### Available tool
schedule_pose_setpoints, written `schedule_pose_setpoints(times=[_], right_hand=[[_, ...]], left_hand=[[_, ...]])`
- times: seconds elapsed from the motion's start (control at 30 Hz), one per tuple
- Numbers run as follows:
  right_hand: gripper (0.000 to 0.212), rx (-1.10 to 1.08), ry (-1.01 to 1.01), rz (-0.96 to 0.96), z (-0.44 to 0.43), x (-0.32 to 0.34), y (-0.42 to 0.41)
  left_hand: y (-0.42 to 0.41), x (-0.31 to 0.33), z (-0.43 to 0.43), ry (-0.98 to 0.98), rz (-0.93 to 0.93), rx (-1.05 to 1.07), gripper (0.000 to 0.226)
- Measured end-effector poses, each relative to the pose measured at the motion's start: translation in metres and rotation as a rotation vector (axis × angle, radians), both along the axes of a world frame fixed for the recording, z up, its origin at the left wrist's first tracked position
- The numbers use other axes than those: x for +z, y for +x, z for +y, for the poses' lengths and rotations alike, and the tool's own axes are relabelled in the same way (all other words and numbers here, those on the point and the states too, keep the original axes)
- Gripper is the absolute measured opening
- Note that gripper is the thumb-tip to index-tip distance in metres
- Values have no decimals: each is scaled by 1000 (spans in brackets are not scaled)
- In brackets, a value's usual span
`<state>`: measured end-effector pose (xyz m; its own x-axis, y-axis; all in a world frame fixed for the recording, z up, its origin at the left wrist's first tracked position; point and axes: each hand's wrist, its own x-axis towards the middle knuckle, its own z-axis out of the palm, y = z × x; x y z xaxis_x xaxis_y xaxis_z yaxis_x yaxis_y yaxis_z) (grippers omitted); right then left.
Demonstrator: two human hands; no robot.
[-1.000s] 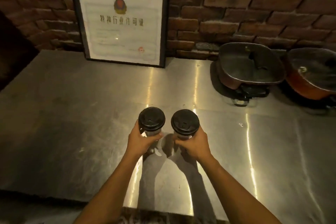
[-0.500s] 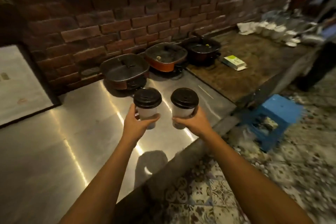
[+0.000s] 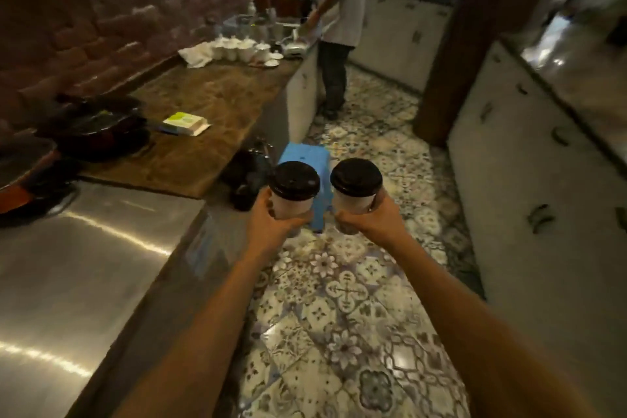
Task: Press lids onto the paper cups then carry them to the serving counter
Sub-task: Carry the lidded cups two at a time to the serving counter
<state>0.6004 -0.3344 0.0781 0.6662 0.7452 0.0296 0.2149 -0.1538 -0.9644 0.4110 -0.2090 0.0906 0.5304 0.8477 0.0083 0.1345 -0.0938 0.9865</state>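
Note:
I hold two white paper cups upright in front of me, each capped with a black lid. My left hand wraps the left cup from below and behind. The right cup sits in my right hand, fingers curled round its lower half. Both cups hang side by side over the patterned tile floor, clear of the steel counter on my left. The cup bases are hidden by my fingers.
A blue stool stands on the floor just beyond the cups. A person stands at the far end of the wooden counter. Pans sit at left. White cabinets line the right side of the aisle.
The cups have left the steel counter and now hang over the floor. My view has swung right, from the brick wall to the aisle between the counters.

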Motion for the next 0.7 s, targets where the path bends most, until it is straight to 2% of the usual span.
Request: schedule_pose_setpoints(times=[0.1, 0.23, 0.33, 0.43, 0.53, 0.7], right_hand=[[92, -139, -27, -34, -73, -1, 92], [81, -318, -85, -94, -169, -6, 187], [75, -468, -92, -90, -237, -7, 234], [75, -611, -112, -116, -298, -9, 275], [78, -758, -156, -103, -355, -14, 310], [80, -1013, -150, -73, -438, -7, 372]], left_hand=[[112, -3, -44, -14, 6, -151, 80], [239, -10, -107, -45, 39, -321, 91], [319, -13, -158, -51, 51, -471, 90], [393, -18, -203, -86, 37, -628, 88], [463, -24, -251, -65, 25, -775, 77], [580, -23, -338, -63, -13, -1058, 74]])
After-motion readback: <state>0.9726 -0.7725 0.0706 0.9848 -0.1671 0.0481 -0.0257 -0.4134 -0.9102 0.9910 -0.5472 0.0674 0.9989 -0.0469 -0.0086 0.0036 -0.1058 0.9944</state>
